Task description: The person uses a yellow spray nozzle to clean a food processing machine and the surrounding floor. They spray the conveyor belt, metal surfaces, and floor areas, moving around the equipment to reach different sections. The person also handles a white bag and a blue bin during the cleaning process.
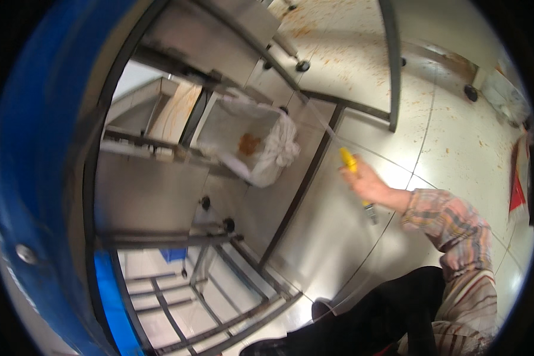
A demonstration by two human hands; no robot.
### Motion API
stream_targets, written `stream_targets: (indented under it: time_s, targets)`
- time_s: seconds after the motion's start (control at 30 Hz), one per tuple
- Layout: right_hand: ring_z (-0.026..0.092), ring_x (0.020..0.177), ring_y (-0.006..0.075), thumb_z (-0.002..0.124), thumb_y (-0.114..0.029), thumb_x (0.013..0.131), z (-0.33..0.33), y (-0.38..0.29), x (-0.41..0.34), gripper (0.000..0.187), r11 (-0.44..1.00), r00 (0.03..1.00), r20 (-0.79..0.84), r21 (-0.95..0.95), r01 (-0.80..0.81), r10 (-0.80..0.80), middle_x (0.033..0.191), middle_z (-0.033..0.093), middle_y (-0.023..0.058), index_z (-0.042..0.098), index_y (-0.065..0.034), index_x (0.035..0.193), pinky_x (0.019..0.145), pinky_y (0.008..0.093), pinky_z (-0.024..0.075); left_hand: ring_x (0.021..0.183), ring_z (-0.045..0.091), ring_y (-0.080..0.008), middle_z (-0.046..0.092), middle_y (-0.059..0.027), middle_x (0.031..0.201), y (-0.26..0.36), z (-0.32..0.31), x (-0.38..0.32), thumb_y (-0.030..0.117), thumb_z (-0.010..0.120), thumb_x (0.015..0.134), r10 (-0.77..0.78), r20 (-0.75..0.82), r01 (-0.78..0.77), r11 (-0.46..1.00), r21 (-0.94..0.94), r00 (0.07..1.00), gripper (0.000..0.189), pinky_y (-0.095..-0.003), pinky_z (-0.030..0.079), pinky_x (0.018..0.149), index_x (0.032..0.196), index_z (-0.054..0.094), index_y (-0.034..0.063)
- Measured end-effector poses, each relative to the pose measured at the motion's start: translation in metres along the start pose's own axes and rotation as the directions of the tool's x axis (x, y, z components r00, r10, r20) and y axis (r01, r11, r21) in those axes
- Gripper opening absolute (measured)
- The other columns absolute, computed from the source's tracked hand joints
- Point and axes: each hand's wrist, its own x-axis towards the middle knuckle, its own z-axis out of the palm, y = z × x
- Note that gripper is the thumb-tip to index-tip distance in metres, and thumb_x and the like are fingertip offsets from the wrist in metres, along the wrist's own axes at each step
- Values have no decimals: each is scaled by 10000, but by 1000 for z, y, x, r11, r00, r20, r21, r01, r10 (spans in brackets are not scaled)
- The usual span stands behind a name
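My right hand [367, 180] is closed around the yellow handle of a tool [349, 160] that looks like an air blow gun. A metal fitting shows below the fist. From the handle's other end a long, thin, pale tube or rod runs up and left, across the dark metal frame. Its far end is blurred near the frame's corner. Left of that stands a bin [231, 118] lined with a whitish bag [278, 155], knotted at one side. Some orange-brown matter [248, 143] lies inside it. My left hand is out of view.
Orange-brown crumbs [347, 53] are scattered over the tiled floor [454, 147]. A dark metal frame [300, 200] crosses the middle. Steel units on castors [302, 66] stand at left and top. A blue surface [44, 133] fills the left rim. Below lies an open rack [204, 289].
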Motion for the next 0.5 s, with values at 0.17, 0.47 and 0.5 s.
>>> stream_targets:
  time_s: [0.17,0.47,0.5]
  targets:
    - [604,808,433,457,-417,929,-25,8,67,496,829,1000,3,-560,-10,14,853,620,272,524,64,1032,702,459,484,1082,436,-274,463,-183,1173,13,0,-8,156,528,924,358,88,-367,920,136,930,406,-407,334,979,1261,391,-25]
    - [617,623,301,398,-491,951,-53,13,-13,581,916,948,226,-381,-125,224,628,550,173,489,83,937,587,406,483,1074,427,-253,430,-149,1185,51,-5,-11,65,542,884,335,52,-330,940,-84,941,313,-387,369,909,1174,433,24]
    - [611,608,293,399,-465,958,-55,14,-42,542,895,933,265,-432,-111,243,617,533,156,466,73,970,558,387,482,1056,449,-254,438,-151,1181,64,-5,-9,59,546,882,420,233,-418,906,-62,877,275,-382,392,893,1141,462,22]
